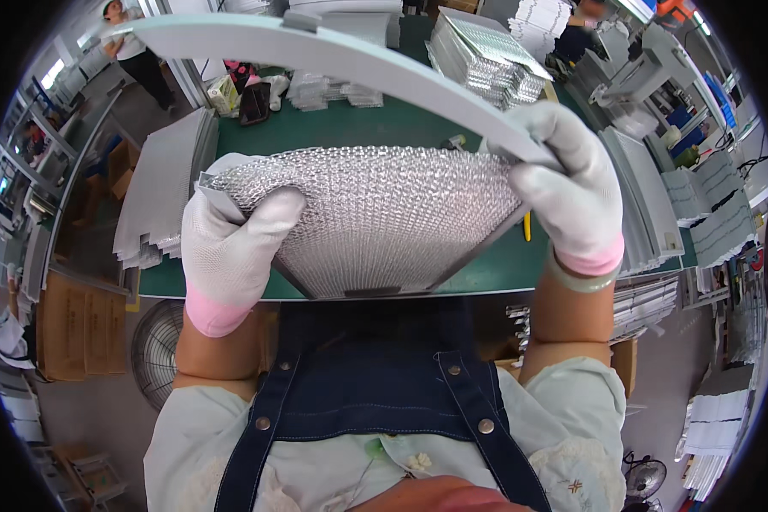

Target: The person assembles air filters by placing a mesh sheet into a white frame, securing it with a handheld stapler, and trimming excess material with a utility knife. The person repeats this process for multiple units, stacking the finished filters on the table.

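A silver metal mesh panel (pixel 392 213) stands tilted in front of me, its near end at the edge of the green workbench (pixel 341 128). My left hand (pixel 230 247), in a white glove with a pink cuff, is closed on the panel's left upper corner, thumb on the mesh. A long pale grey metal strip (pixel 341 58) arches above the panel from the upper left. My right hand (pixel 576 183), gloved alike, grips the strip's right end beside the panel's right upper corner. Whether those fingers also touch the mesh is hidden.
Mesh panels are stacked (pixel 486 64) at the back. Stacks of grey strips flank me, left (pixel 162 183) and right (pixel 644 196). A yellow tool handle (pixel 527 226) lies right of the panel. A floor fan (pixel 155 354) stands lower left; a person (pixel 136 51) stands far left.
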A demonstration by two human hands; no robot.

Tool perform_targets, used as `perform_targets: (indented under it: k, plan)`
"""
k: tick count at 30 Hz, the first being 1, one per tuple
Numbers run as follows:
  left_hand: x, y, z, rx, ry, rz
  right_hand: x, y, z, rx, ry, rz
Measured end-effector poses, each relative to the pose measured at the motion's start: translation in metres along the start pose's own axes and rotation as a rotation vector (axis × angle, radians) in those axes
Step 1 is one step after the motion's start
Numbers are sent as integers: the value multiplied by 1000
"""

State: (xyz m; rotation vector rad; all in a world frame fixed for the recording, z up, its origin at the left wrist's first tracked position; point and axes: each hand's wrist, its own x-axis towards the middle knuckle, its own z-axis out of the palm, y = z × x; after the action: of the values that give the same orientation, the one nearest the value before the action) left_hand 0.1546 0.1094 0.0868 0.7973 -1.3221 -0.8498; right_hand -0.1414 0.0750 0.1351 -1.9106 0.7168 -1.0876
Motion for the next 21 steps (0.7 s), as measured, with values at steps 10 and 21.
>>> perform_targets:
  k: [10, 21]
  plan:
    - [-22, 18, 15, 36, 3, 67, -17, -34, 0, -161, -17, 62]
    - [1, -102, -12, 301, -61, -226, -19, 89, 25, 198, 367, 226]
